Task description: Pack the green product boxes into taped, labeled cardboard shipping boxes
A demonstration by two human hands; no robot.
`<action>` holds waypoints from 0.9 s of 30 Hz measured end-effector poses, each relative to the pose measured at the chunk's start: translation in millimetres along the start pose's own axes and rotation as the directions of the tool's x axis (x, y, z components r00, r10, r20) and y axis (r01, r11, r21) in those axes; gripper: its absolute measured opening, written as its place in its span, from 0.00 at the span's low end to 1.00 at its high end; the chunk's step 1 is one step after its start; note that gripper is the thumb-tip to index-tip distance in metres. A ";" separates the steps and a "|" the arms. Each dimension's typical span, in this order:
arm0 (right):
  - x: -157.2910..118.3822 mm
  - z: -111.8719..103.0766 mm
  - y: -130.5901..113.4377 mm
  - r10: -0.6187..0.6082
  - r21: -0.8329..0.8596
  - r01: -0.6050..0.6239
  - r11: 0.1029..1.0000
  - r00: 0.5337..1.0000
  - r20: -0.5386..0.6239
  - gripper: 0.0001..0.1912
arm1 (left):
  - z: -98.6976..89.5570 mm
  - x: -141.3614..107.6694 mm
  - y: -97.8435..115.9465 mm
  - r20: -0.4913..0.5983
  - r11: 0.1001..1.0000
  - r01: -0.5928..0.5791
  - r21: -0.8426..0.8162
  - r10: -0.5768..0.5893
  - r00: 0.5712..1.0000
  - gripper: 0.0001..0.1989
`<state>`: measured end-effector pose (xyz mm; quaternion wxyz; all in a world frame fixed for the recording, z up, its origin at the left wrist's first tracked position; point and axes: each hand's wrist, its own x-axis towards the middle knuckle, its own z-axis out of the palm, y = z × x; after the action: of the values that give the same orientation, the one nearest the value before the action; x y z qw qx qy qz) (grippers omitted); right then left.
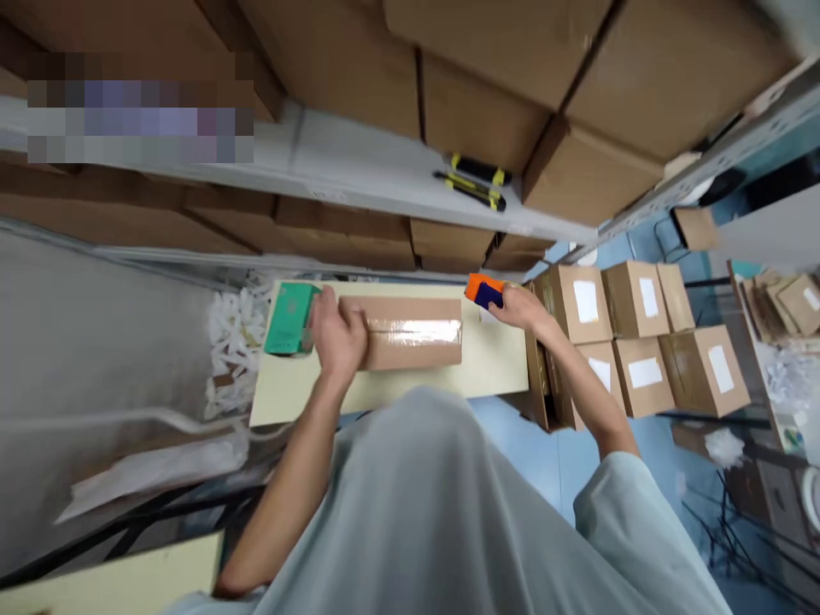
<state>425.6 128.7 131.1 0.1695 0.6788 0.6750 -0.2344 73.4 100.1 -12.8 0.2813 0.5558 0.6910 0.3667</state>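
Observation:
A long cardboard box (pixel 416 346) lies on the pale yellow tabletop (pixel 493 359), with shiny clear tape running along its top seam. At its left end my left hand (pixel 339 337) is closed on the box, thumb over the near edge; some fingertips are hidden. Just left of that hand stands a green box (pixel 291 319), close to my fingers. Beyond the right end of the cardboard box, my right hand (pixel 516 306) grips an orange and dark-blue tape dispenser (pixel 485 291), held apart from the box.
Labelled cartons (pixel 582 303) are stacked to the right of the table, above a blue floor. A grey shelf (pixel 384 162) holding large cartons crosses in front, with yellow-and-black utility knives (pixel 474 190) on it. White scraps (pixel 234 342) lie beyond the table's left edge.

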 end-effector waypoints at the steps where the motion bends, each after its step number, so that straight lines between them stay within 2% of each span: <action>1: 0.5 -12.1 -9.9 -0.008 0.015 0.008 1.000 0.999 -0.045 0.22 | 2.3 5.1 16.9 -0.030 0.999 -0.049 -0.019 0.048 0.998 0.37; 3: 7.2 -35.8 -33.2 -0.055 0.022 0.058 0.998 0.991 -0.120 0.24 | 7.7 18.8 53.7 -0.036 0.975 -0.212 -0.066 0.210 0.977 0.36; 6: 31.3 -71.3 -75.2 -0.200 -0.053 0.193 0.980 0.955 -0.219 0.23 | 14.5 49.1 105.5 -0.031 0.911 -0.400 -0.099 0.399 0.916 0.34; 9: 65.9 -107.2 -121.9 -0.314 -0.176 0.273 0.946 0.909 -0.276 0.16 | 15.4 85.4 140.7 -0.044 0.878 -0.466 -0.104 0.464 0.885 0.35; 12: 98.6 -139.0 -165.1 -0.346 -0.256 0.278 0.926 0.895 -0.280 0.13 | 8.7 111.0 153.6 -0.063 0.883 -0.460 -0.093 0.456 0.888 0.36; 14: 115.6 -153.8 -187.2 -0.345 -0.285 0.266 0.921 0.897 -0.277 0.13 | 0.7 116.0 149.6 -0.092 0.881 -0.464 -0.095 0.456 0.885 0.36; 17: 134.1 -163.9 -208.8 -0.319 -0.304 0.234 0.923 0.909 -0.268 0.19 | -13.5 108.5 128.7 -0.143 0.873 -0.476 -0.108 0.460 0.876 0.36; 20: 146.3 -164.2 -220.7 -0.297 -0.305 0.214 0.928 0.919 -0.260 0.23 | -26.3 96.0 100.5 -0.151 0.888 -0.444 -0.116 0.426 0.892 0.35; 24: 155.1 -156.3 -224.3 -0.295 -0.297 0.213 0.931 0.918 -0.266 0.20 | -35.3 83.5 63.9 -0.120 0.919 -0.373 -0.124 0.360 0.925 0.35; 26: 154.6 -141.6 -215.7 -0.325 -0.230 0.251 0.940 0.864 -0.384 0.22 | -37.4 75.6 42.8 -0.083 0.942 -0.316 -0.113 0.308 0.948 0.36; 27: 151.8 -128.6 -207.5 -0.332 -0.166 0.288 0.943 0.807 -0.489 0.24 | -38.3 70.2 30.2 -0.064 0.954 -0.281 -0.103 0.276 0.959 0.36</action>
<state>227.3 332.6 173.1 -0.0277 0.5893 0.8063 -0.0425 44.1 164.5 35.3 0.2405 0.6220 0.5909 0.4541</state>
